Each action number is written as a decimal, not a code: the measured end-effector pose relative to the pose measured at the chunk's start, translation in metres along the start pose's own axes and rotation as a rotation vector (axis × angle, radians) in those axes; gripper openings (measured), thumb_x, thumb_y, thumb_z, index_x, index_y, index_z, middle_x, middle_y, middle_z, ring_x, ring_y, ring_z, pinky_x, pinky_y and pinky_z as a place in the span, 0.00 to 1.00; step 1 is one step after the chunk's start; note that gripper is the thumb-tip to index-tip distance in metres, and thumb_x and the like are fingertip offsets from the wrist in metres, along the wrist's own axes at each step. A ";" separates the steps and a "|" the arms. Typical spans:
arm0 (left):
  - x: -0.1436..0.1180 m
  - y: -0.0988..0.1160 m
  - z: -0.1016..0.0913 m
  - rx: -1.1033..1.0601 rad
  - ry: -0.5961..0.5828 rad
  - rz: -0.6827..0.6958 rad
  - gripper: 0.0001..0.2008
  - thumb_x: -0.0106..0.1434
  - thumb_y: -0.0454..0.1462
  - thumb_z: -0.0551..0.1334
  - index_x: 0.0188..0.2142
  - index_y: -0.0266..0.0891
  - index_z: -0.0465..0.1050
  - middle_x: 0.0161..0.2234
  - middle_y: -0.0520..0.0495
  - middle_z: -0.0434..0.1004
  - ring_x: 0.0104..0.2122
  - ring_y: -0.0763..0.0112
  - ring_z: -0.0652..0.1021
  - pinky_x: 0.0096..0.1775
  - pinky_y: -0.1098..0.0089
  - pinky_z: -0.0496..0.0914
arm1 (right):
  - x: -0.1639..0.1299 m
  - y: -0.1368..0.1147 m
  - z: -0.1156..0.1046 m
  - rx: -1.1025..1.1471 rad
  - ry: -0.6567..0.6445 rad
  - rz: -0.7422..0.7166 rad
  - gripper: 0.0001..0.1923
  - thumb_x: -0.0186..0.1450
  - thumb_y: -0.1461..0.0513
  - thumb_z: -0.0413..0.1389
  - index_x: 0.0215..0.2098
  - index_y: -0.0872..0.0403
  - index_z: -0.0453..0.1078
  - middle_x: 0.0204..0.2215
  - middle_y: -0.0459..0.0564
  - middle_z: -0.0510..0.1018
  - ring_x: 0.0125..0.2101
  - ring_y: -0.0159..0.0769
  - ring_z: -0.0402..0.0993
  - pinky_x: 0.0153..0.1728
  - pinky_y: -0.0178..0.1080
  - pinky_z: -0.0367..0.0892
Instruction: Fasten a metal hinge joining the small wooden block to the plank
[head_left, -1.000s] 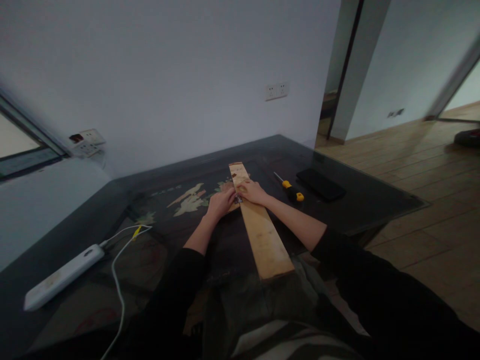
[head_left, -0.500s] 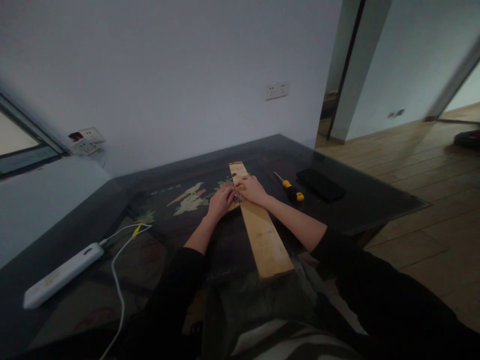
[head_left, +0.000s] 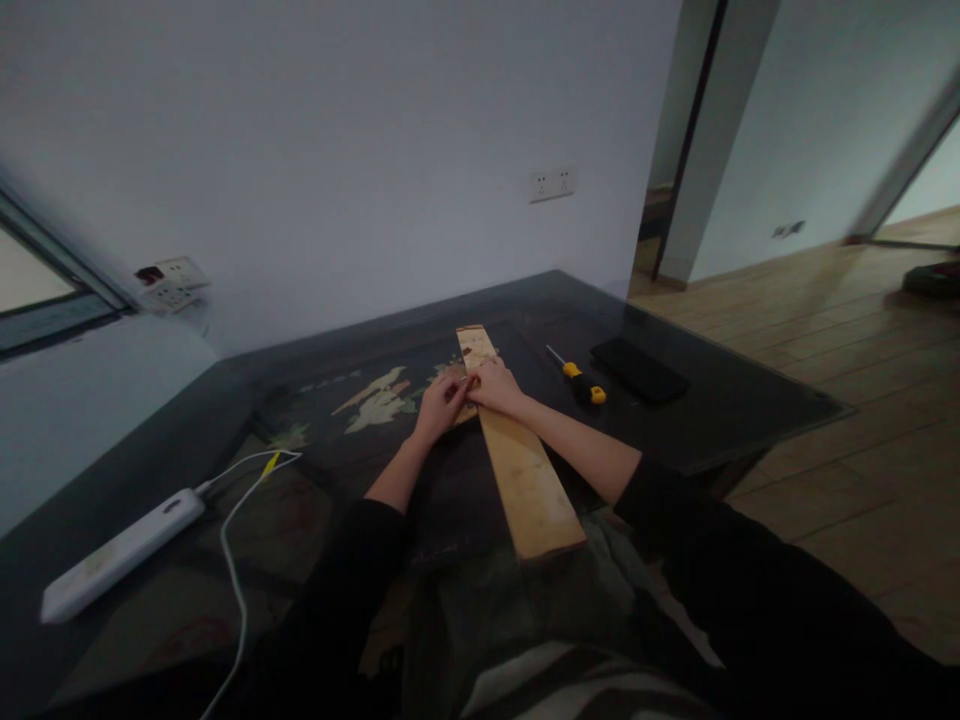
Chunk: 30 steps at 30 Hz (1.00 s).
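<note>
Pale wooden plank (head_left: 519,461) lies lengthwise on the dark glass-topped table (head_left: 735,400); left hand (head_left: 442,401) and right hand (head_left: 495,384) meet over it, fingers curled on something small (too dim to identify). Seemingly positioning; next needs steadiness.

The left hand (head_left: 441,402) and right hand (head_left: 495,385) are covering the middle of the wooden board (head_left: 525,475). Something small is sitting between their fingers, too tiny to tell. The white cable (head_left: 234,580) is running off the near edge.
</note>
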<state>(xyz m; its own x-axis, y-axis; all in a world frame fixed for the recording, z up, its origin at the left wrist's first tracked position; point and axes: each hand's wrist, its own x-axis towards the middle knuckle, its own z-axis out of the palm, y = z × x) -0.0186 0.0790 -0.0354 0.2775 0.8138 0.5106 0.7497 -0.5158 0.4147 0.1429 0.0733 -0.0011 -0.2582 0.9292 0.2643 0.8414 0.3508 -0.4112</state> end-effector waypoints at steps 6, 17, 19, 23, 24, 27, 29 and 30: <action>-0.008 -0.002 -0.007 -0.113 -0.047 -0.040 0.11 0.70 0.40 0.54 0.39 0.38 0.72 0.40 0.43 0.76 0.42 0.65 0.76 0.46 0.66 0.70 | 0.005 -0.002 0.005 -0.058 0.028 -0.042 0.11 0.63 0.57 0.58 0.39 0.51 0.81 0.43 0.56 0.78 0.50 0.48 0.68 0.49 0.43 0.66; -0.023 -0.013 -0.007 -0.066 -0.195 0.078 0.32 0.56 0.45 0.71 0.57 0.36 0.67 0.53 0.34 0.73 0.55 0.51 0.73 0.57 0.52 0.66 | 0.005 0.002 0.000 -0.086 -0.005 -0.205 0.11 0.67 0.61 0.57 0.44 0.53 0.81 0.42 0.54 0.82 0.48 0.43 0.73 0.50 0.39 0.63; -0.022 -0.014 -0.004 -0.078 -0.188 0.084 0.29 0.58 0.45 0.70 0.56 0.37 0.68 0.52 0.36 0.74 0.53 0.52 0.74 0.56 0.52 0.67 | 0.005 0.003 0.000 -0.098 -0.016 -0.232 0.12 0.68 0.62 0.56 0.45 0.54 0.80 0.42 0.54 0.82 0.47 0.42 0.74 0.50 0.39 0.63; -0.023 -0.014 -0.004 -0.126 -0.169 0.083 0.27 0.59 0.45 0.69 0.55 0.38 0.69 0.51 0.38 0.74 0.52 0.54 0.75 0.55 0.53 0.68 | 0.006 0.005 0.000 -0.103 -0.018 -0.283 0.12 0.69 0.62 0.55 0.46 0.55 0.80 0.43 0.55 0.82 0.48 0.41 0.74 0.49 0.38 0.63; -0.024 -0.013 -0.004 -0.132 -0.167 0.082 0.27 0.59 0.45 0.69 0.55 0.39 0.69 0.51 0.38 0.74 0.52 0.54 0.75 0.55 0.54 0.68 | 0.006 0.006 0.001 -0.099 -0.015 -0.291 0.12 0.70 0.62 0.55 0.46 0.55 0.80 0.43 0.55 0.81 0.48 0.41 0.74 0.49 0.38 0.63; -0.024 -0.012 -0.005 -0.135 -0.172 0.074 0.26 0.59 0.47 0.68 0.54 0.39 0.71 0.50 0.40 0.75 0.51 0.55 0.75 0.55 0.55 0.68 | 0.006 0.007 0.002 -0.085 -0.004 -0.297 0.12 0.70 0.62 0.54 0.44 0.55 0.80 0.43 0.55 0.81 0.46 0.40 0.74 0.48 0.38 0.63; -0.024 -0.012 -0.006 -0.133 -0.180 0.061 0.26 0.59 0.47 0.68 0.53 0.40 0.72 0.49 0.40 0.75 0.50 0.56 0.75 0.55 0.55 0.69 | 0.006 0.009 0.002 -0.075 0.000 -0.307 0.12 0.70 0.62 0.54 0.44 0.55 0.80 0.43 0.55 0.81 0.45 0.40 0.74 0.48 0.38 0.63; -0.024 -0.012 -0.006 -0.134 -0.184 0.055 0.26 0.59 0.47 0.69 0.53 0.40 0.72 0.48 0.41 0.75 0.50 0.56 0.75 0.55 0.55 0.69 | 0.005 0.009 0.003 -0.070 0.003 -0.313 0.12 0.70 0.62 0.54 0.44 0.55 0.80 0.42 0.54 0.81 0.45 0.40 0.74 0.47 0.38 0.62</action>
<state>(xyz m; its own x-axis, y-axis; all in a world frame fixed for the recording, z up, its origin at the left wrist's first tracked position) -0.0374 0.0643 -0.0482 0.4295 0.8124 0.3944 0.6472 -0.5815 0.4929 0.1478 0.0819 -0.0060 -0.5088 0.7768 0.3710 0.7516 0.6110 -0.2487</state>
